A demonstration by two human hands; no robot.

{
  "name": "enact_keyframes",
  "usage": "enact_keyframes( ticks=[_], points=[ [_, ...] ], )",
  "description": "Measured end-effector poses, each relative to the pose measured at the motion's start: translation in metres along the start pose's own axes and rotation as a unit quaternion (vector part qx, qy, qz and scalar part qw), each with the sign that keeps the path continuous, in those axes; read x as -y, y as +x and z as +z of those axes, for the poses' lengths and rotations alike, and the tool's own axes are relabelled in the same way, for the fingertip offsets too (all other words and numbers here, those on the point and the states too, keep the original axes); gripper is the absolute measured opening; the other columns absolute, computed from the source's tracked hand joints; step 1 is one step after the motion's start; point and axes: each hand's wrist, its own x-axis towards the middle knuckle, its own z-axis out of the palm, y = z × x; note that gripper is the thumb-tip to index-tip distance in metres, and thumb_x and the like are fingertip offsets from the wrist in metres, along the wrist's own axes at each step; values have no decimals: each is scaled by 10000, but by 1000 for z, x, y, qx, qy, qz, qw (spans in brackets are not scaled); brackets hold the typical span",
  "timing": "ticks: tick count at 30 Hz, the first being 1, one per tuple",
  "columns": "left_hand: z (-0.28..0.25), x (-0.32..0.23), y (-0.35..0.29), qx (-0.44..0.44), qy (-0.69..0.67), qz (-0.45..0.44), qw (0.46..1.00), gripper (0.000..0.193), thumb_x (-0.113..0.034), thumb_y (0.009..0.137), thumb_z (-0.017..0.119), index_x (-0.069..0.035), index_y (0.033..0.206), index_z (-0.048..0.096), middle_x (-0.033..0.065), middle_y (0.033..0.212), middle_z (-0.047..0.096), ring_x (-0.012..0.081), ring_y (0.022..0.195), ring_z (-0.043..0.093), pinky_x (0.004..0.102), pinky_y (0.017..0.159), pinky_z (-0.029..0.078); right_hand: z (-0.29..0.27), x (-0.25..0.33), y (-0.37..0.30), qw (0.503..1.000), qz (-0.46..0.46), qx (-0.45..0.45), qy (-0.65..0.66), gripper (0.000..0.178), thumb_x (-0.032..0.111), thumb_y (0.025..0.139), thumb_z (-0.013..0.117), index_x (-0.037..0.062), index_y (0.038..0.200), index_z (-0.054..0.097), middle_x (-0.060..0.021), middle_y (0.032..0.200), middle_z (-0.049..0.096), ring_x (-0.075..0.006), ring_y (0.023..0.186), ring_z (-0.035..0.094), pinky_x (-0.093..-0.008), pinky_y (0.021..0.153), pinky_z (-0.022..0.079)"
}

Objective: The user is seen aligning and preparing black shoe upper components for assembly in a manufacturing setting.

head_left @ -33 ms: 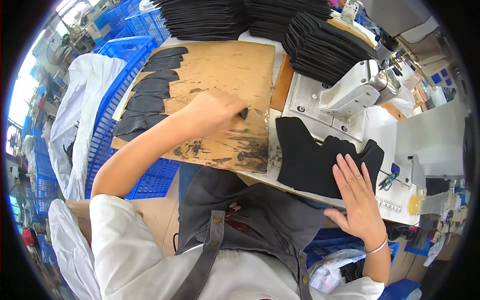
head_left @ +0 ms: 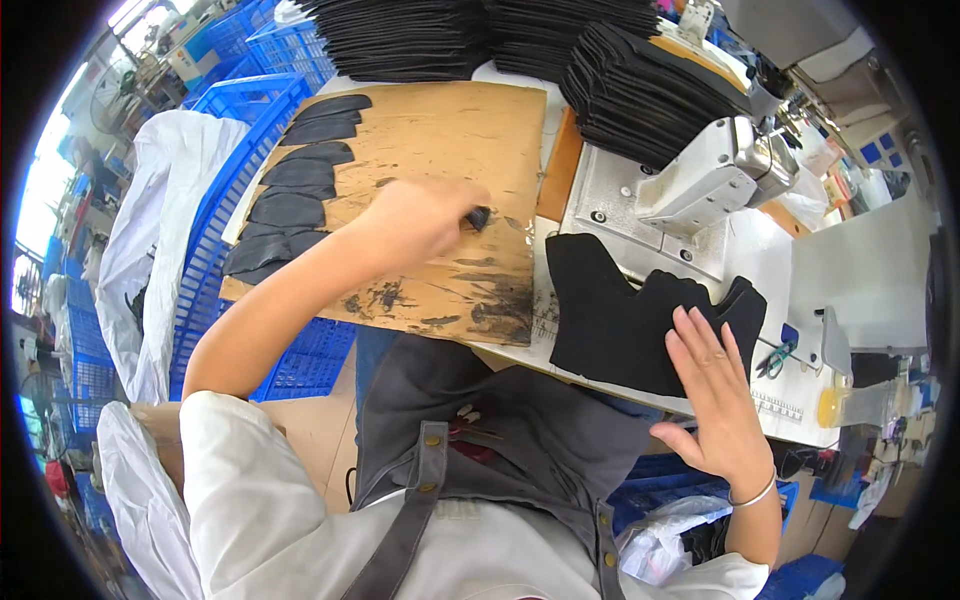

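White worktable spans centre to right of frame; stained tan board occupies centre-left. Black cut panel lies right of centre, right hand laid open on it, unclenched. Left hand, over board, pinches small black piece near frame centre.

L arm is bent at elbow, w/ forearm angled up & to R across the front. L hand is held back-up, L fingers curled in a pinch. R forearm is seen at lower R; R hand is laid palm down, R fingers straight & slightly apart, thumb stuck out to L.
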Motion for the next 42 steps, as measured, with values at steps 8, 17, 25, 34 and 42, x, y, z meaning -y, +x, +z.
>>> enact_keyframes(
  ticks=[8,17,25,34,42],
  points=[
    [-53,-88,60,-61,-690,-165,702,325,23,818,599,2,1139,554,60,1029,649,119,926,617,252,814,489,-2,-5,41,882,52,-184,430,810,89,713,778,40,1399,349,-166,1376,472,-281,1257,471,-398,1025,378],
    [-29,-137,77,184,-654,-175,712,327,-15,832,666,-2,1124,520,57,1006,621,89,914,590,232,795,491,-15,-36,11,765,208,-27,609,119,40,840,667,-19,911,591,29,721,582,-14,638,455,-201,552,383],
    [-25,-146,94,276,-355,-37,893,249,-174,886,647,8,760,533,17,619,544,35,588,545,219,510,432,-10,-40,7,892,208,10,401,213,88,800,667,-30,968,610,-144,818,668,-232,720,637,-318,672,486],
    [-14,-147,78,290,-536,-125,783,373,-258,906,626,-3,692,458,6,576,509,41,559,526,266,458,386,-7,-42,10,891,184,9,415,218,75,789,699,-27,963,618,-67,794,653,-110,753,601,-266,700,487],
    [-11,-122,113,302,-355,-56,883,441,-319,877,647,17,644,482,37,542,390,78,511,335,296,457,301,-13,-44,22,816,314,41,484,193,90,825,695,-24,958,617,0,713,598,-42,599,532,-199,536,447]
  ],
)
